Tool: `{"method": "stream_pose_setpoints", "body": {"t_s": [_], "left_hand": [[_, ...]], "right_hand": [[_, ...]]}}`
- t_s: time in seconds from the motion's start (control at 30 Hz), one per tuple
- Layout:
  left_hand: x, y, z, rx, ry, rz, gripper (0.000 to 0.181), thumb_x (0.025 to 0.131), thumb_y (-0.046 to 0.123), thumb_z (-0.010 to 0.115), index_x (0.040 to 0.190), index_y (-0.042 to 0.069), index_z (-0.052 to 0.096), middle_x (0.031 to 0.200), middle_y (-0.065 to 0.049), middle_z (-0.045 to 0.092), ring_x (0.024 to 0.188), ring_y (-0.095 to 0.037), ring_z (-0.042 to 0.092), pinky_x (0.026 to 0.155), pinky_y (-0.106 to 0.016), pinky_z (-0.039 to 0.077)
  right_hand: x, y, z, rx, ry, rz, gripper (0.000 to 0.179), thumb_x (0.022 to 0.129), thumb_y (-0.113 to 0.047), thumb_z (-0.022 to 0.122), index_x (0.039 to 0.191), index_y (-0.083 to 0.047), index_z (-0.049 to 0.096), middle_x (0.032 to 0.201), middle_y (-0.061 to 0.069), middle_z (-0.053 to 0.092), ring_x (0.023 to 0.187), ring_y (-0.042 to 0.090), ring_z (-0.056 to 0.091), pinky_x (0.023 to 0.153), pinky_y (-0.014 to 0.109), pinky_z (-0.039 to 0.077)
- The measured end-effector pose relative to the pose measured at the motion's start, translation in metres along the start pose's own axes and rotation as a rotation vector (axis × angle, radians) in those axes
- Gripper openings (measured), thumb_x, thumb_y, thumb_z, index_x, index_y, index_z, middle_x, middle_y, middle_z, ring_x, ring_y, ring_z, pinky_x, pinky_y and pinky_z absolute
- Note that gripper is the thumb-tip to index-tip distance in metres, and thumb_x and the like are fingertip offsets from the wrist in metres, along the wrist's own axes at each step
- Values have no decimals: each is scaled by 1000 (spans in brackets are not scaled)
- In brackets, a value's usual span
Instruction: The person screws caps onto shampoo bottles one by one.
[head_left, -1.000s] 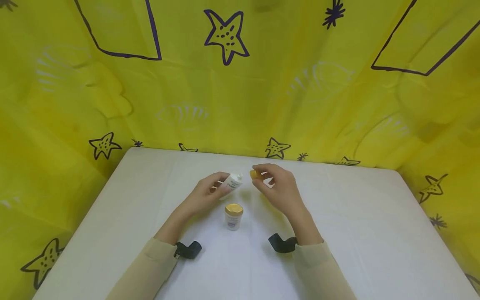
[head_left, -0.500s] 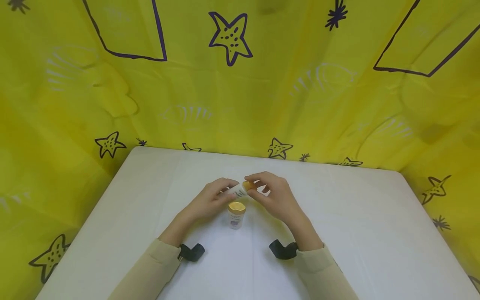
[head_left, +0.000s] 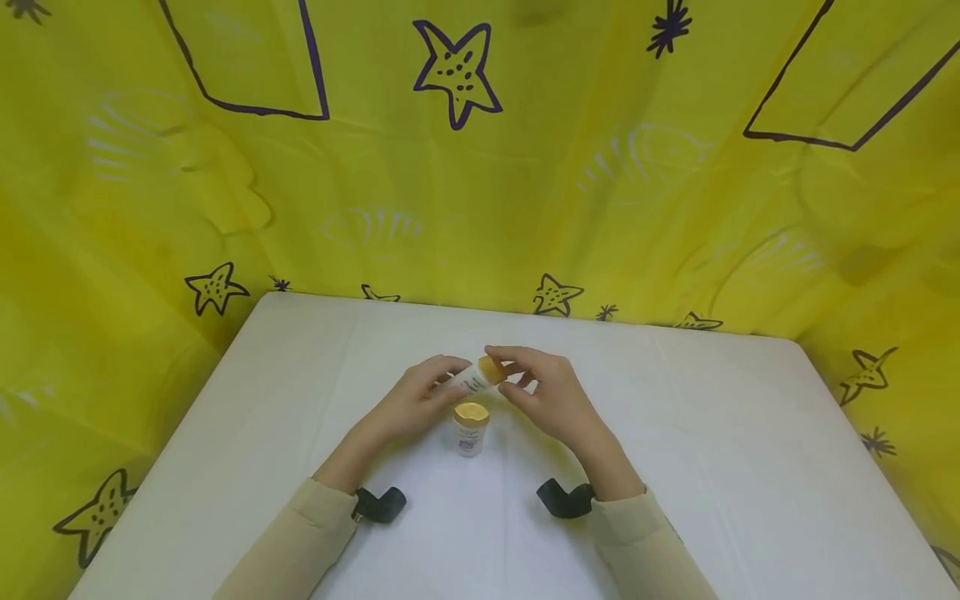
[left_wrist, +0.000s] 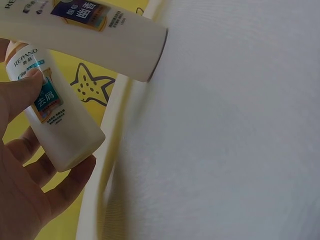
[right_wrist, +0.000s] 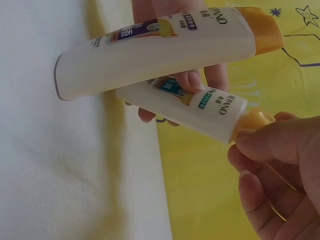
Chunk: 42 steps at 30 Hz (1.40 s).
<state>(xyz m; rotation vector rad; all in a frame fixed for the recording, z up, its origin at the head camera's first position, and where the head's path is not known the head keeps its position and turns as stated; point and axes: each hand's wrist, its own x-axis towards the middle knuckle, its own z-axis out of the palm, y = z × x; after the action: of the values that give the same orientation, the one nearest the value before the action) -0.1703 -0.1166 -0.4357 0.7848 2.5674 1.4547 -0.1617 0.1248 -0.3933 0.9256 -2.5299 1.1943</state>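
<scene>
My left hand (head_left: 408,402) grips a small white shampoo bottle (head_left: 468,381), tilted with its top toward the right. In the left wrist view this bottle (left_wrist: 62,107) carries a teal label, with the thumb pressed on its front. An orange cap (head_left: 491,369) sits on the bottle's top end. My right hand (head_left: 551,396) pinches that cap between thumb and fingers, best seen in the right wrist view, where the cap (right_wrist: 249,124) is partly covered by the thumb. A second white bottle (head_left: 470,435) with a golden-orange cap and purple label stands upright just nearer to me.
A white-covered table (head_left: 712,442) lies under both hands. Behind it and at its sides hangs a yellow curtain (head_left: 525,192) with dark starfish drawings. Black wrist cameras stick inward from both wrists, over the table.
A second ago the cap was apart from the held bottle, in the right hand. The hands came together, and the cap now sits on the bottle's mouth. The standing bottle stays put.
</scene>
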Motion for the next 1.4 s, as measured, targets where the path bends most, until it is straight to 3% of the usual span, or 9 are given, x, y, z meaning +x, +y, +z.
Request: {"method": "stream_pose_setpoints", "body": {"t_s": [0.43,0.67,1.1,1.4], "left_hand": [[1,1,-2,0,7,12,29,99,24,63,127,17,62,120,2,64,110,-15,59,96,-41,50],[1,4,-5,27,31,48,27,99,20,64,125,15,63,117,0,64,109,-16,59,96,-42,51],[-2,7,-4,34,38,76,28,98,21,66,125,17,64,119,2,64,112,-15,59,97,-43,50],[-2,12,-4,42,42,137,30,96,23,67,125,16,64,120,3,65,116,-15,59,101,-44,48]], "right_hand": [[0,-4,-4,22,0,-1,46,84,-3,78,127,-14,66,126,-1,67,92,12,72,74,24,58],[1,-8,-6,13,-2,-34,42,85,4,74,125,-10,67,126,4,68,90,15,73,75,24,58],[-2,-7,-4,-19,44,-21,33,87,-16,79,118,-9,70,118,0,70,98,13,68,73,35,60],[-1,-6,-2,-34,109,-30,26,85,-21,81,108,-12,73,105,-3,73,88,10,68,69,29,59]]}}
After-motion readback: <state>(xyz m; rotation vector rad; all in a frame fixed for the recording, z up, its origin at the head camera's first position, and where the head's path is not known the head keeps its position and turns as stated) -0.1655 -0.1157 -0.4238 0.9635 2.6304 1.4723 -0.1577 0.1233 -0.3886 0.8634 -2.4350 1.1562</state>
